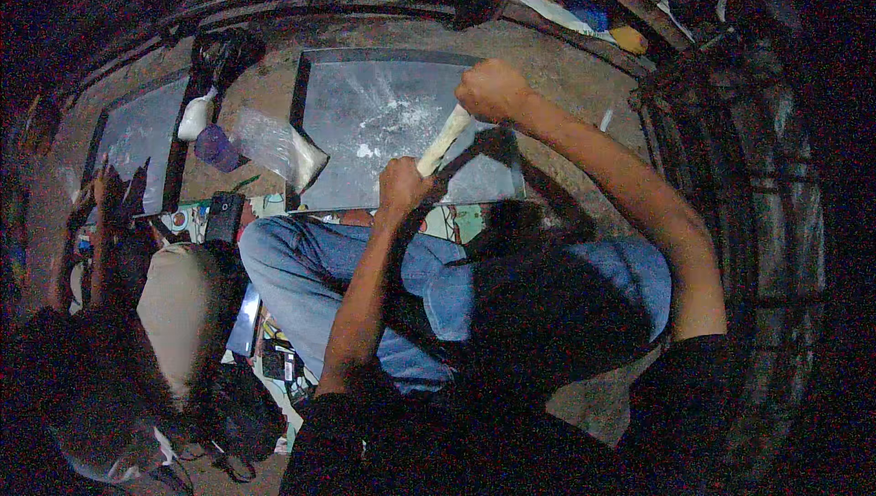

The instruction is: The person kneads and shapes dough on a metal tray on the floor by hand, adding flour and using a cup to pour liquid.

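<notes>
My left hand and my right hand are both closed, one round each end of a long pale strip that looks like dough. The strip slants between them, the right hand higher and farther away. Beneath lies a grey board with a dark frame, its middle scattered with white powder. My fists hide the strip's ends. Left of the board's middle, a clear plastic bag with pale contents rests across the frame's edge.
A purple cup, a white pouch and a black bag stand between my board and a second grey board. A co-worker's hand is over that board. A black phone lies beside my knee; timber borders the far right.
</notes>
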Tool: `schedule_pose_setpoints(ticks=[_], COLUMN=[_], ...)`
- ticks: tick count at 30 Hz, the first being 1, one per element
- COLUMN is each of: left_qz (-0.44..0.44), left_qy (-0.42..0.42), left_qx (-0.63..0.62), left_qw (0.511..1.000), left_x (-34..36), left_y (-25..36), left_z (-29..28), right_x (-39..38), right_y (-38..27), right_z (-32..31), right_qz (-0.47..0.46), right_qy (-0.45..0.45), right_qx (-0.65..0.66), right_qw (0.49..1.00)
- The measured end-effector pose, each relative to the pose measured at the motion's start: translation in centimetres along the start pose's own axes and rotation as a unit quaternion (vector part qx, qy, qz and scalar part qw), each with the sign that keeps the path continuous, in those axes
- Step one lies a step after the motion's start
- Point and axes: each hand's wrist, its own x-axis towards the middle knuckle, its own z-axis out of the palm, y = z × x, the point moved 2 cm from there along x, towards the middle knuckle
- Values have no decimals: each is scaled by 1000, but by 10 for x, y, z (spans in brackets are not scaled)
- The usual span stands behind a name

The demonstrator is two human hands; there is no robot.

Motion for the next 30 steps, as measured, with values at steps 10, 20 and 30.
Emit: schedule_pose_setpoints(ticks=[10, 20, 30], left_qz=[73, 116, -17], left_qy=[-2, 86, 182], left_qx=[-176, -238, -330], left_qw=[982, 960, 926], left_x=[-2, 10, -14], left_y=[-25, -47, 13], left_z=[14, 19, -17], right_x=[-15, -10, -11], right_y=[-15, -29, -40], right_z=[22, -27, -48], right_qz=[-51, -55, -79], right_qy=[58, 61, 144], right_qx=[-6, 28, 61], right_qw=[997, 996, 984])
